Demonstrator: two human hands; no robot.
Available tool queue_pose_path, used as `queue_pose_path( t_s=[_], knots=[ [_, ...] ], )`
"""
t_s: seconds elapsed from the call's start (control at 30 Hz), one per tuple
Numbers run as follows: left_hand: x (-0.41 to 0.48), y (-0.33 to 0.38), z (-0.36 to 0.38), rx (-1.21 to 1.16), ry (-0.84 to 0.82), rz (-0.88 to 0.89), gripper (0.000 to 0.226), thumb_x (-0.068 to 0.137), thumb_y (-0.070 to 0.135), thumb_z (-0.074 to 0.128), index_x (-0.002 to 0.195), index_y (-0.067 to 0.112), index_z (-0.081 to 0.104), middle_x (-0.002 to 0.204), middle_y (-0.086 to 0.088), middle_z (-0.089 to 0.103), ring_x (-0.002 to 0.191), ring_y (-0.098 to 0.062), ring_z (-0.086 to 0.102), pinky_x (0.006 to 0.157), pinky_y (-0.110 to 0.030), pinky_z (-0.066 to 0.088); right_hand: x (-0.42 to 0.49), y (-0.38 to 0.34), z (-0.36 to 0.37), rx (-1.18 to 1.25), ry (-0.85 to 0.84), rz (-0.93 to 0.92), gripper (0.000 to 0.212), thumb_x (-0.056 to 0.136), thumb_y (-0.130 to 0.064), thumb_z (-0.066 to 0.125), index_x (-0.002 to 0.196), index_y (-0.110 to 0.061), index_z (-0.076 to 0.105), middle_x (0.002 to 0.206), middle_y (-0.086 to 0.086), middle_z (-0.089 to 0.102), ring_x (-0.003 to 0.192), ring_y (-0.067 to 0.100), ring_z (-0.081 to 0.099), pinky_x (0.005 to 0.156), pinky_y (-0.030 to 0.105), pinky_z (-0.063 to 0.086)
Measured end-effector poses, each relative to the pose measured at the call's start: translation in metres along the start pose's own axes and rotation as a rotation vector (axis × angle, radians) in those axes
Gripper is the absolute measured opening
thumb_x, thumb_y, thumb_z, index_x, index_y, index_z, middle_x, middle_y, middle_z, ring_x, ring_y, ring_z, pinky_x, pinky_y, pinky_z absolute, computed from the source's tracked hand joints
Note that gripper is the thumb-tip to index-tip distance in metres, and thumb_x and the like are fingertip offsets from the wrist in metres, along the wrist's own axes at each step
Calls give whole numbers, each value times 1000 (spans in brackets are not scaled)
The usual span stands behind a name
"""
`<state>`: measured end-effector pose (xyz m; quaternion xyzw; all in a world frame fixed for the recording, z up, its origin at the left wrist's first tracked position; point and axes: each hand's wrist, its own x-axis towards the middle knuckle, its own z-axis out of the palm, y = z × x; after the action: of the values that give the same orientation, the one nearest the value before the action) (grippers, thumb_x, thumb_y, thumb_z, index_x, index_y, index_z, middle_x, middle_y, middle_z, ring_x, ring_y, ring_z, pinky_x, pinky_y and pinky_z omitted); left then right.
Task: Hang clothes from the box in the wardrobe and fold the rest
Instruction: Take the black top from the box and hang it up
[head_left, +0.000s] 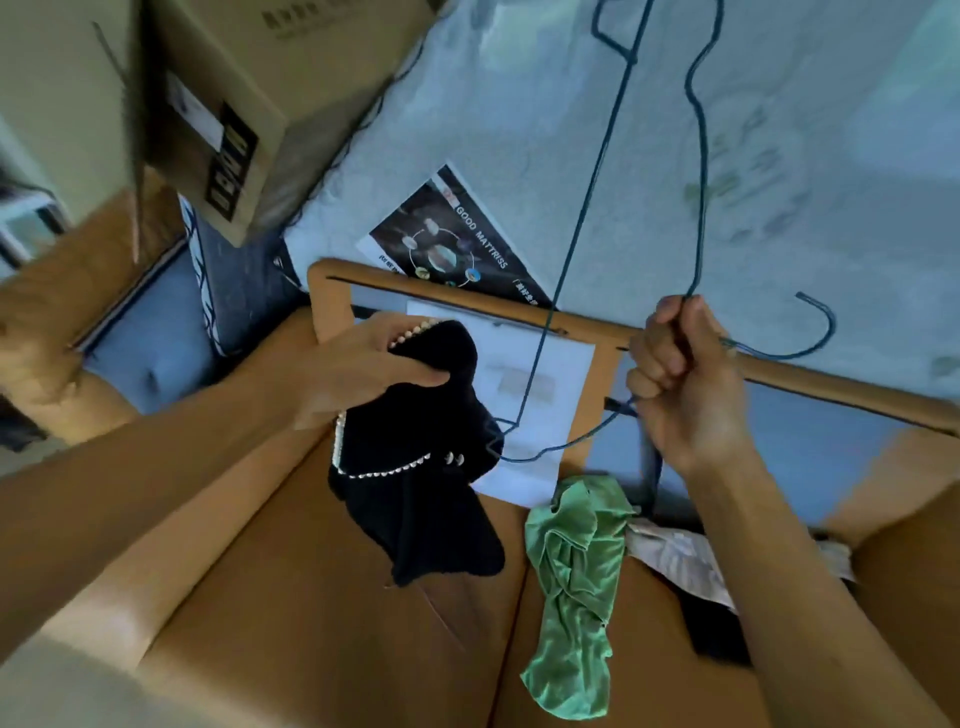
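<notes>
While my right hand (685, 384) is balled into a tight fist around the neck of a thin green wire hanger (698, 156), right of centre, my left hand (363, 371) pinches a black garment (421, 467) between thumb and fingers at centre frame. The garment hangs limp and crumpled, edged with a row of pearl-like beads, above the open cardboard box (291, 613). A green cloth (576, 587) lies draped on the box flap in the lower middle.
</notes>
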<state>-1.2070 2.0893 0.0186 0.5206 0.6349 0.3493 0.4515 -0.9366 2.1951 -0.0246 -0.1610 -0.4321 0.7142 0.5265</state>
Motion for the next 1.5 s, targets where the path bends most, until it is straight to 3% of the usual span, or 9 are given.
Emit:
queue_pose_path(
  t_s=[0.1,0.23,0.4,0.53,0.77,0.93,1.23,1.37,1.5],
  knots=[
    [-8,60,5,19,-6,65,67,62,31,88,124,18,66,113,-12,74,100,-31,73,93,-49,57,-1,-58,20,59,-110,-98,24,95,-36,50,82,-17,58,61,-4,18,53,10,14,43,19,16],
    [-21,136,20,100,-50,214,24,81,-7,71,100,7,70,86,-8,75,75,-22,73,69,-32,61,-7,-120,47,38,-215,-194,25,93,-36,51,78,-19,62,56,-7,27,53,10,15,46,21,15],
    [-42,209,33,216,-55,282,77,43,15,78,117,4,59,95,-11,71,74,-17,73,56,-28,58,-20,-179,59,-34,-335,-274,27,95,-33,50,78,-18,65,55,-7,30,52,11,17,49,24,16],
    [-58,253,46,239,-10,357,70,49,3,73,117,12,59,99,-8,73,81,-16,73,64,-29,59,-33,-194,40,-190,-344,-309,28,98,-28,50,79,-15,65,57,-4,36,55,13,28,59,25,29],
    [-86,298,58,343,-35,438,55,72,-15,64,111,23,62,91,-1,74,86,-22,72,65,-28,61,-71,-190,-39,-658,-264,-277,37,93,-49,60,78,-17,69,128,6,59,124,19,55,106,40,38],
    [-109,319,73,505,-114,395,61,81,-21,56,129,17,55,110,-12,72,94,-29,74,62,-34,62,-98,-206,-65,-825,-253,-171,31,100,-24,56,73,-9,62,75,-8,62,72,2,56,70,14,40],
    [-110,331,127,1156,2,503,62,88,-7,52,145,16,46,139,-2,57,119,-21,59,90,-28,53,-109,-262,-33,-1253,-374,-295,32,100,-18,58,69,-10,65,77,2,68,79,5,64,82,18,42],
    [-96,320,134,1262,-25,402,72,92,-7,50,157,16,27,150,-6,41,125,-10,48,94,2,29,-116,-292,-13,-1297,-384,-334,34,98,-33,57,70,-16,66,79,2,68,83,23,65,86,35,44],
    [-88,309,123,1375,-37,360,79,84,1,52,156,21,29,159,-5,37,145,-24,37,117,-45,34,-130,-315,-9,-1275,-357,-335,35,100,-23,57,67,-14,66,75,-9,68,79,0,62,84,26,37]
  ],
)
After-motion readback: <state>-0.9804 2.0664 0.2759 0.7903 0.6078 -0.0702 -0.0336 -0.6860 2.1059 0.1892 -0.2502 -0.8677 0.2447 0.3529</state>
